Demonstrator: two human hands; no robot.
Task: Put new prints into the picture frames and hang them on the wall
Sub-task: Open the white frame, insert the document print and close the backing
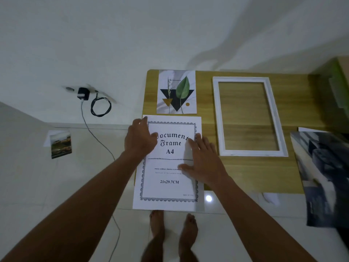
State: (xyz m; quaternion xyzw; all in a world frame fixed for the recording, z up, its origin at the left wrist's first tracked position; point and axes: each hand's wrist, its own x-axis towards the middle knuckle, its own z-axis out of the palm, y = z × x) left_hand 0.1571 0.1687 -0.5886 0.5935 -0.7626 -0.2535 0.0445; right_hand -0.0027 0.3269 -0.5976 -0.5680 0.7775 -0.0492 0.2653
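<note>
White wall meets glossy pale floor tiles — a light-wood table stands by it.

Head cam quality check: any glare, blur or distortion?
Head view: dim, cool light; one glare spot on the floor tiles; the dark print at the right edge is smeared; wide-angle bends the table edges; the document sheet text reads sharp.

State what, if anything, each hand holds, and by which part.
The right hand presses flat on the Document Frame sheet, right middle. The left hand lies on its upper left edge; grip there cannot be told.
</note>
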